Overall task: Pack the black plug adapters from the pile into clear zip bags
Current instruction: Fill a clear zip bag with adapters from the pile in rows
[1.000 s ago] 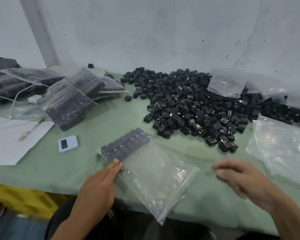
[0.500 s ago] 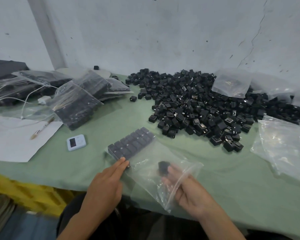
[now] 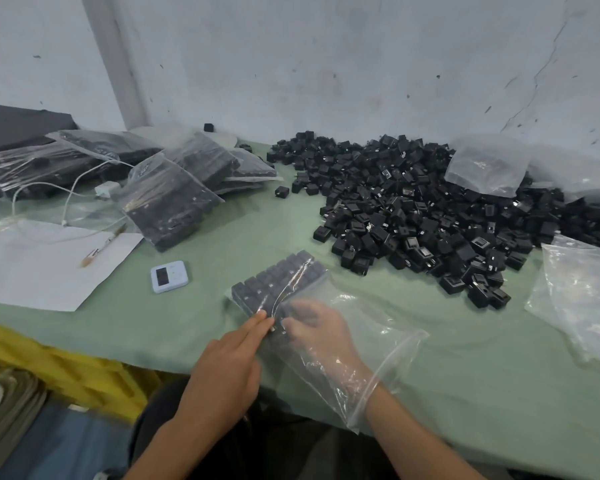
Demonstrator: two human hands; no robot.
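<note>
bag (image 3: 388,344) sleeves right hand (image 3: 317,332); left hand (image 3: 229,362) touches packed adapters (image 3: 278,275)

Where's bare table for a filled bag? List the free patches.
Free: the strip of green tabletop between the filled bags and the adapter pile; the near edge between the open zip bag and the empty bags. Smaller gap between the small white device and that bag. Crowded: back left, with bags, cable and paper; right, under the pile.
</note>
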